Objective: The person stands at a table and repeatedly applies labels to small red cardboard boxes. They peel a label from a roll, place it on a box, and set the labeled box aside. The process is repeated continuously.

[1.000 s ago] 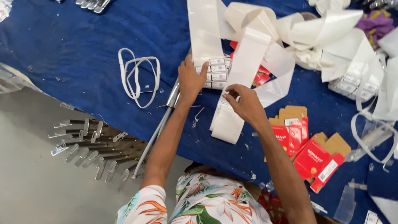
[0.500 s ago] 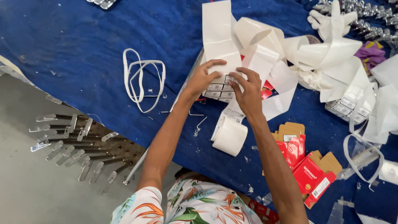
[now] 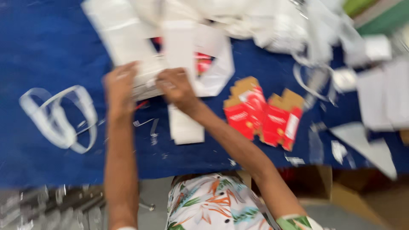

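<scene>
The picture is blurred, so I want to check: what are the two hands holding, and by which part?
Both the left hand and right hand rest on a white paper strip, near its lower end; exact grip unclear.

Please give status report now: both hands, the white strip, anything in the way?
Left hand and right hand both on long white paper strip. Grip blurred. Flat red cardboard boxes beside, apart.

Long white paper strip (image 3: 140,64), curled across blue cloth (image 3: 47,47)
</scene>
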